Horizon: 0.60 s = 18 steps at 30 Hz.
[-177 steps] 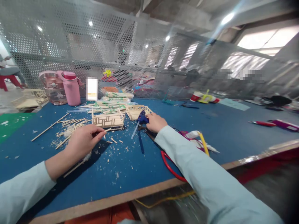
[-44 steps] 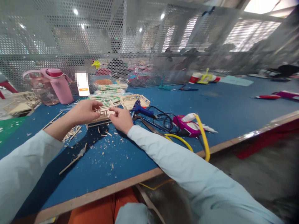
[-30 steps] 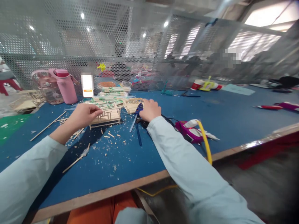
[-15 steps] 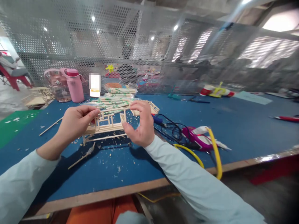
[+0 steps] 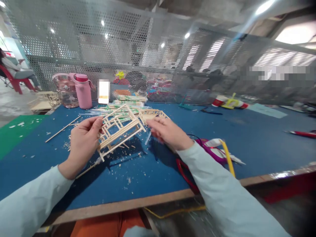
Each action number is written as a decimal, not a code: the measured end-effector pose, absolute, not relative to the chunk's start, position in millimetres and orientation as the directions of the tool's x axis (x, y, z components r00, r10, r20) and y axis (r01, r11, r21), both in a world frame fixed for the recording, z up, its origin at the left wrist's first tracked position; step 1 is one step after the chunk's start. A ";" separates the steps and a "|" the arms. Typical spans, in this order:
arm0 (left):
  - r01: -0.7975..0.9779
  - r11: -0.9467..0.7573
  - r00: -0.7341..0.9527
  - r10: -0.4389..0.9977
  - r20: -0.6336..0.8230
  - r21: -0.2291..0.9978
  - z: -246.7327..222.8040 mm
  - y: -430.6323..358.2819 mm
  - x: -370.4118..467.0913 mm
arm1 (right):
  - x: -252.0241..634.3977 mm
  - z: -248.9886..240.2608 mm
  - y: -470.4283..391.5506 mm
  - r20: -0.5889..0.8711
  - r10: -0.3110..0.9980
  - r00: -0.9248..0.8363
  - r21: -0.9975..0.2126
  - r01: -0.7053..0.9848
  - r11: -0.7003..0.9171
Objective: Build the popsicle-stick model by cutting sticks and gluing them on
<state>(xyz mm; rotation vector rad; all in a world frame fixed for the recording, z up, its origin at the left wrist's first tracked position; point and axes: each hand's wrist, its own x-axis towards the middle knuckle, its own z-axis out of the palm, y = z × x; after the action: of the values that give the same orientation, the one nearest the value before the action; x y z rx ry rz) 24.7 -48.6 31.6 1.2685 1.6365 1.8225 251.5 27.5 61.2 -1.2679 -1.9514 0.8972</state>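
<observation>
My left hand (image 5: 85,138) pinches the left end of a small frame model (image 5: 118,133) built from thin wooden sticks. The model is raised above the blue tabletop and tilted, its right end higher. My right hand (image 5: 170,131) is to the right of the model, apart from it, with fingers curled and slightly blurred; what they hold, if anything, is unclear. A thin translucent stick (image 5: 148,137) shows just left of its fingertips. Below the right wrist is a curved red handle (image 5: 184,172), partly hidden by the sleeve.
Behind the model lie a second stick structure (image 5: 153,114) and bundled wooden sticks (image 5: 130,98). A pink bottle (image 5: 83,93) stands at the back left. A purple glue gun (image 5: 214,153) with a yellow cable (image 5: 228,158) lies right. Loose sticks (image 5: 63,129) and scraps litter the blue table (image 5: 111,187).
My right hand has let go of the model and moved right and slightly down, its fingers curling. The model, still in my left hand, has tilted with its right end raised.
</observation>
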 end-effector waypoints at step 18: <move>0.081 -0.189 -0.144 0.969 0.199 0.979 8.2 -40.7 31.5 | 195.5 47.8 32.9 0.292 0.859 -0.421 -0.950 -0.021 0.313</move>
<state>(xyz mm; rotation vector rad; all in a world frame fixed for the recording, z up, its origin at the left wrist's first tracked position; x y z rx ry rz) 31.5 -40.7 8.2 1.3295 1.2731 1.4373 195.5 32.9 47.8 -0.7650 -1.6868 1.2380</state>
